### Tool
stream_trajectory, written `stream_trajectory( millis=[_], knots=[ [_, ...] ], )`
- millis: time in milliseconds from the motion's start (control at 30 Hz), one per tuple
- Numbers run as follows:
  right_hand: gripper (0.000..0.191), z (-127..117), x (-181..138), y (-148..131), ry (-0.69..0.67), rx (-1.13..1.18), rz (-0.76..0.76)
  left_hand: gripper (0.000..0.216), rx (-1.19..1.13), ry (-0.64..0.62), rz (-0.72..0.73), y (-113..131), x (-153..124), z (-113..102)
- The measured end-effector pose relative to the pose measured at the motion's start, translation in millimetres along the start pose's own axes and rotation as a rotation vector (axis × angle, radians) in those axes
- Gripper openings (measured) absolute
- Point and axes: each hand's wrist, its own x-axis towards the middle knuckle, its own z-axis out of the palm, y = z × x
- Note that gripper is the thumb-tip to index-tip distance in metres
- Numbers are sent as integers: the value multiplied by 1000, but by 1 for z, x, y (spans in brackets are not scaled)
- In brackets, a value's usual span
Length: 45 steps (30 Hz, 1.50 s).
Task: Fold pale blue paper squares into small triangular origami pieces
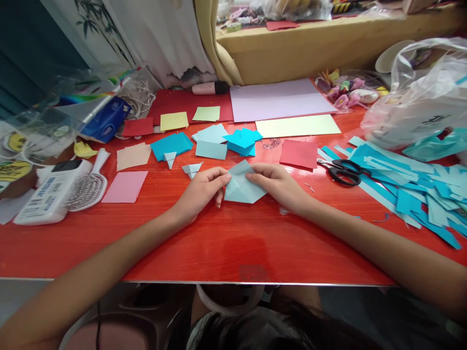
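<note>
A light blue sheet of origami paper [243, 187], creased and partly folded, is held up between my two hands over the red table [204, 253]. My left hand [204, 189] pinches its left edge between thumb and fingers. On the opposite side, my right hand [279, 183] grips the upper right edge, its thumb lying on the paper. Just beyond my left hand are two small folded paper pieces, one a light triangle [192, 169] and the other a pointed piece [170, 159]. Behind the held sheet lie pale blue squares [211, 149] and bright blue squares [242, 141].
Black-handled scissors [343, 172] lie beside a heap of blue paper strips [412, 180] at right. A red square [299, 154] is nearer the middle. At left are a pink square [126, 187], a hairbrush [89, 187] and a white bottle [51, 192]. A plastic bag [423, 97] stands back right.
</note>
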Motion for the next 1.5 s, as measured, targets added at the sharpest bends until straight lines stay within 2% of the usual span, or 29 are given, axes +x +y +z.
stream_trajectory(
  millis=[200, 400, 867, 1000, 1167, 1267, 1500],
  knots=[
    [25, 1, 0, 0, 24, -57, -36, 22, -27, 5, 0, 2, -1, 1],
    [26, 1, -2, 1, 101, -174, -218, 21, -87, 29, -12, 4, -1, 0],
    [31, 3, -6, 5, 161, -632, -555, 24, -127, 3, -8, 3, 0, -1],
    [32, 3, -7, 5, 162, -647, -559, 29, -110, -10, -7, 4, 1, -2],
    [32, 4, -7, 4, 211, -603, -488, 17, -54, -66, -25, 4, 1, -4],
    [30, 4, -6, 4, 247, -581, -448, 17, 1, -72, -34, 4, 1, -4],
    [30, 2, -6, 8, 212, -656, -544, 20, -41, -81, -59, 5, 1, -5]
  ],
)
